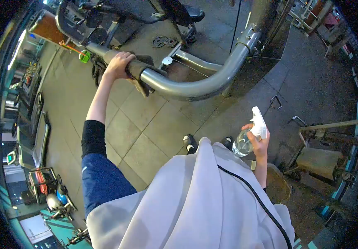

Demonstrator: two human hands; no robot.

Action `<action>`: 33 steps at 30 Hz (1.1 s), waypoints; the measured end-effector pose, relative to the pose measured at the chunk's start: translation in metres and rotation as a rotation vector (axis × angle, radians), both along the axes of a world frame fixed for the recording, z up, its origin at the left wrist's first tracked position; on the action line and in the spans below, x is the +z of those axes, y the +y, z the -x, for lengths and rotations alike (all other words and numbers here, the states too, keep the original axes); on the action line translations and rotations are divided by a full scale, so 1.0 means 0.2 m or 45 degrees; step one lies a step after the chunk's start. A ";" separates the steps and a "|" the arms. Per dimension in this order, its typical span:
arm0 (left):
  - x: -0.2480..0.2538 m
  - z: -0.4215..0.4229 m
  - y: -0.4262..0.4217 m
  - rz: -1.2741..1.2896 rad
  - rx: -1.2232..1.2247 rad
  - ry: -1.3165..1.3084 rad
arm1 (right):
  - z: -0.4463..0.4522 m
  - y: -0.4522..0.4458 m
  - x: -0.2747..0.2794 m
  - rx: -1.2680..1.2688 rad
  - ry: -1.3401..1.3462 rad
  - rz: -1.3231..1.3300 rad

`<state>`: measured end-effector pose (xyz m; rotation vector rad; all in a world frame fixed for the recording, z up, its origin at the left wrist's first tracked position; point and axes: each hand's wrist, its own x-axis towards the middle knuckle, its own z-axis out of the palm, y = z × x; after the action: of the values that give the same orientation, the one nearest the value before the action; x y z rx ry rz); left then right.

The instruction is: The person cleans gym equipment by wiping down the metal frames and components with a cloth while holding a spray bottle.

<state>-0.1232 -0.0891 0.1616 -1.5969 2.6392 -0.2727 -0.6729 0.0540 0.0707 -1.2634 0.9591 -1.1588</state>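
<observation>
My left hand [120, 64] is wrapped over a brown cloth [142, 66] that drapes around the grey metal tube [179, 88] of a gym machine. Part of the cloth hangs below the tube. On the right, held in front of my body, is a clear spray bottle [243, 143] with a white trigger head. My right hand [258, 141] closes around it near the neck, and liquid shows inside. The bottle stands nearly upright, apart from the machine.
Weight plates [164, 42] lie on the tiled floor under the machine. A metal handle [275, 102] rests on the floor ahead to the right. Another machine with a pad [320, 159] stands at right. Treadmills [33, 137] line the left side.
</observation>
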 end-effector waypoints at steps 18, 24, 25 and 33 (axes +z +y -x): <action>-0.05 1.68 0.30 0.079 0.751 0.339 | 0.03 -0.05 0.09 0.174 -0.027 0.032; -0.14 1.86 -0.12 0.070 1.006 0.517 | 0.08 -0.06 0.06 0.206 0.051 -0.006; -0.13 1.84 -0.19 0.057 1.042 0.593 | 0.09 -0.06 0.04 0.206 0.056 -0.003; -0.16 1.61 -0.45 -0.322 0.896 0.897 | 0.09 -0.05 -0.04 0.093 0.061 -0.083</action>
<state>-0.4451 -0.1783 0.1287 -2.7073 2.0827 0.7369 -0.6911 0.0442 0.0623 -1.2685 0.9708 -1.0371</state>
